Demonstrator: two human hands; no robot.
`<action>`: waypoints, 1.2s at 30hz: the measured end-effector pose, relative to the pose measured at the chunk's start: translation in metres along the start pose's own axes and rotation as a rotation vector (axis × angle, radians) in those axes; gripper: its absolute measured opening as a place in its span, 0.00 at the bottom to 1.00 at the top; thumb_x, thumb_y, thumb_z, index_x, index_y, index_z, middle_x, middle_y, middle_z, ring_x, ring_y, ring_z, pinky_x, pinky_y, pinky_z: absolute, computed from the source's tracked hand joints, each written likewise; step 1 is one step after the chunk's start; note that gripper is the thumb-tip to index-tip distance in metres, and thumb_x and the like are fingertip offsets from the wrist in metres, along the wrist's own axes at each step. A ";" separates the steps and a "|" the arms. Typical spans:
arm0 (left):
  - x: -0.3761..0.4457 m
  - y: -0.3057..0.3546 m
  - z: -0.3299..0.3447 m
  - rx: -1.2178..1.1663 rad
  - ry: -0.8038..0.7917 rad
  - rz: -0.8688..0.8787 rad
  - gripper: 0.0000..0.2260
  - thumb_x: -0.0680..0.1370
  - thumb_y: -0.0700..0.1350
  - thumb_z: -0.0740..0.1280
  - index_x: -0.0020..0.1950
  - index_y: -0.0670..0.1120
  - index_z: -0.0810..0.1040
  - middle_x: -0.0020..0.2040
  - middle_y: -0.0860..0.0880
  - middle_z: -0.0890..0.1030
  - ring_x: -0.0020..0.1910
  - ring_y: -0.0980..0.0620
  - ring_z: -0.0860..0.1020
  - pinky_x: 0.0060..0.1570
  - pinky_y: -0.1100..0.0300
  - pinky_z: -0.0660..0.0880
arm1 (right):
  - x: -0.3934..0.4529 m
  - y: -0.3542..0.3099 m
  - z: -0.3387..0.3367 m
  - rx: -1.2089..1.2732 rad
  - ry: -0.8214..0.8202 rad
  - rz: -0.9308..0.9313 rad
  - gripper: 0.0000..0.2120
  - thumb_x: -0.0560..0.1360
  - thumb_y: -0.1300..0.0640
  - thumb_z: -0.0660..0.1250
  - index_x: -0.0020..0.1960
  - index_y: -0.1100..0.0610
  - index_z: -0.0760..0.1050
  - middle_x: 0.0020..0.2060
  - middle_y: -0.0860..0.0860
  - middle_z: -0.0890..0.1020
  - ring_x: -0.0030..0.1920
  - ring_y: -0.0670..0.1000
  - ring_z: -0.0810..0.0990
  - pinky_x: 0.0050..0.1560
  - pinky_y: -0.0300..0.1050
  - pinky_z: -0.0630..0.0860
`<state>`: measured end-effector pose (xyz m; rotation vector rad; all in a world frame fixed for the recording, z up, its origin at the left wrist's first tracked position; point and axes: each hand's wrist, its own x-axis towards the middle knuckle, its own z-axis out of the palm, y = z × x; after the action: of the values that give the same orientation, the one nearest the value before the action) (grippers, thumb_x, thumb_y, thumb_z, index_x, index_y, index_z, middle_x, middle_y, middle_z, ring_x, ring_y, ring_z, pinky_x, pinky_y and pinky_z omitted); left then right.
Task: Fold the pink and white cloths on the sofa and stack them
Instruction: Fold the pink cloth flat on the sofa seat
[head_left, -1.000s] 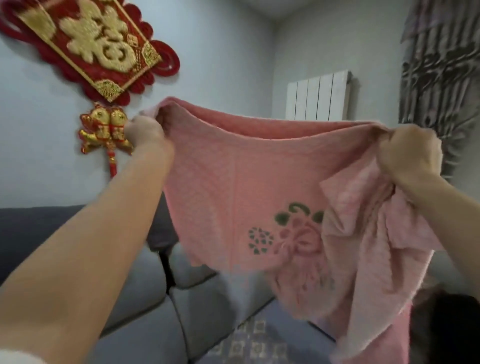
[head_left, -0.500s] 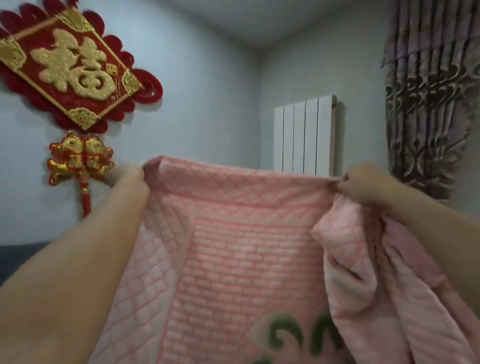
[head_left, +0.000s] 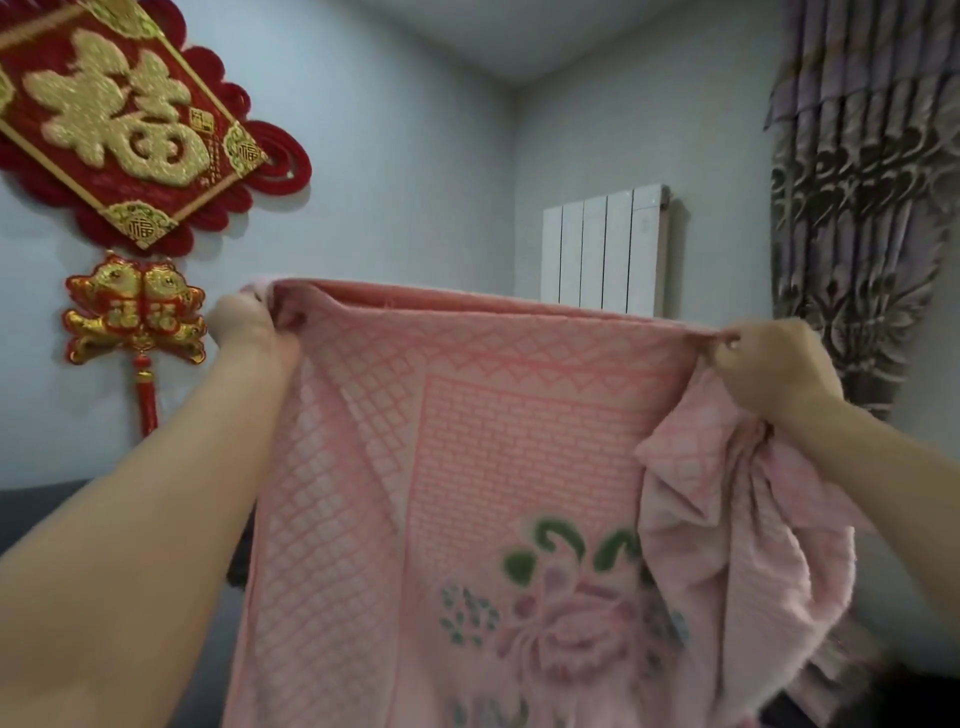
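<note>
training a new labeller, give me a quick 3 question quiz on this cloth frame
1. True or false: the pink cloth lies flat on the sofa.
2. Which hand has extra cloth bunched below it? A) left hand B) right hand C) neither
3. Fill in: the printed flower sits in the cloth's ____ part.

Key
1. False: both hands hold its top edge up in the air.
2. B: loose folds hang under the right hand, while the left side hangs straight.
3. Lower.
</note>
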<state>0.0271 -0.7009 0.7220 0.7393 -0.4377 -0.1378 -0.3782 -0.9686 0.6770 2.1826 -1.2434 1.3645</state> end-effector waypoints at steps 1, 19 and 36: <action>0.008 -0.001 -0.010 -0.027 0.023 0.001 0.07 0.60 0.36 0.53 0.26 0.48 0.62 0.26 0.48 0.65 0.24 0.50 0.65 0.30 0.63 0.64 | -0.006 -0.005 -0.008 0.031 0.017 -0.038 0.12 0.76 0.52 0.65 0.40 0.58 0.81 0.39 0.62 0.83 0.41 0.65 0.82 0.41 0.52 0.76; -0.289 -0.180 -0.597 0.996 0.193 -1.131 0.05 0.81 0.36 0.64 0.49 0.36 0.78 0.49 0.36 0.81 0.43 0.40 0.80 0.51 0.48 0.79 | -0.614 -0.016 0.131 -0.423 -1.242 -0.545 0.24 0.76 0.48 0.61 0.64 0.22 0.65 0.30 0.44 0.79 0.26 0.48 0.75 0.28 0.40 0.68; -0.389 -0.202 -0.668 1.798 -0.131 -0.967 0.14 0.81 0.42 0.63 0.63 0.36 0.71 0.56 0.31 0.76 0.57 0.31 0.76 0.53 0.46 0.70 | -0.766 0.034 0.102 -0.212 -1.203 0.410 0.14 0.82 0.51 0.56 0.45 0.53 0.78 0.34 0.55 0.79 0.33 0.57 0.74 0.36 0.48 0.70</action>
<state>-0.0281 -0.3285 0.0174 2.7033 -0.1872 -0.7443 -0.4845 -0.6555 -0.0217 2.6815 -2.1306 -0.2140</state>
